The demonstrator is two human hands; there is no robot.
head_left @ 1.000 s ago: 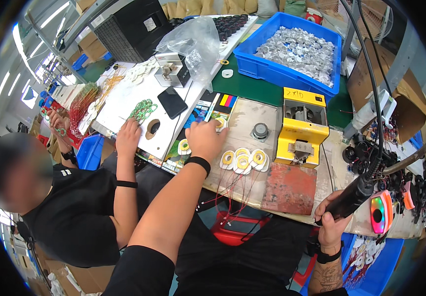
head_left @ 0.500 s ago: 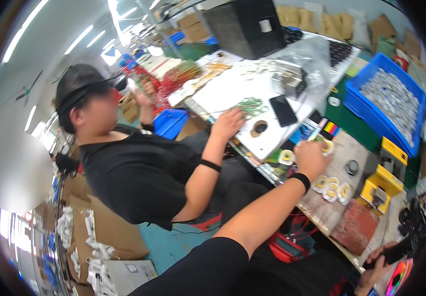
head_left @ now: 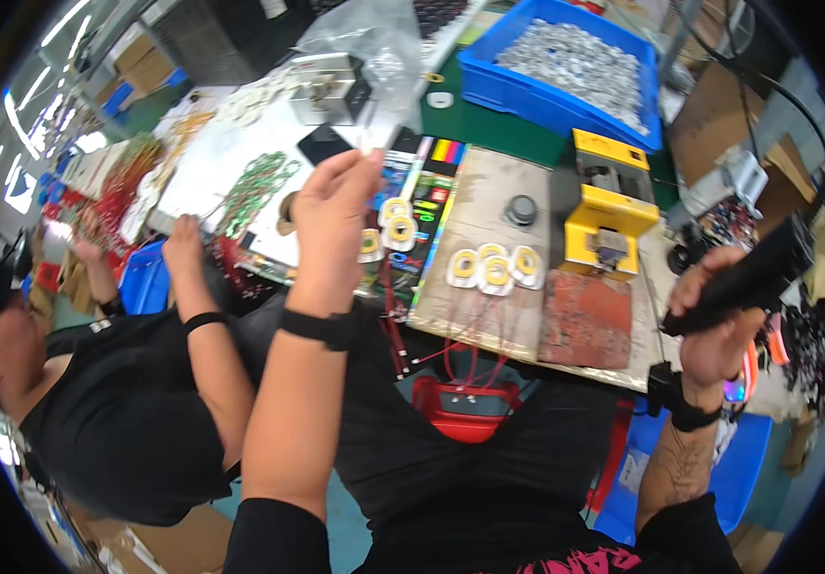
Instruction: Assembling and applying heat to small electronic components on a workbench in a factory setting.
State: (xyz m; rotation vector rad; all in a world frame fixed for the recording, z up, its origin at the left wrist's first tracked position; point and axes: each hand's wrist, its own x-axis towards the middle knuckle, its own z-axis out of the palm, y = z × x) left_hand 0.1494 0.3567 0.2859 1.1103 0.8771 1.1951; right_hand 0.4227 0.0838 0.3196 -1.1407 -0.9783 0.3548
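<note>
My left hand (head_left: 331, 220) is raised over the bench, its thumb and fingertips pinched together. Whatever they hold, if anything, is too small to make out. Just right of it, white pieces with yellow rings (head_left: 400, 230) lie on a dark printed mat (head_left: 436, 206). Several more white-and-yellow pieces (head_left: 494, 270) sit grouped on the worn board (head_left: 489, 191), and thin red wires hang off the bench edge below them. At the right, my right hand (head_left: 714, 330) is wrapped round a thick, long black object (head_left: 752, 277), whose kind is unclear.
A yellow box-like stand (head_left: 605, 225) stands beside a reddish slab (head_left: 586, 320) and a dark round knob (head_left: 521, 210). Behind is a blue bin (head_left: 489, 81) of small clear-grey parts. To my left a co-worker in black (head_left: 125, 411) reaches toward green wires (head_left: 254, 187).
The view has swung right and down, bringing my right hand and black object fully in. My left hand has lifted away from the white-and-yellow pieces on the mat.
</note>
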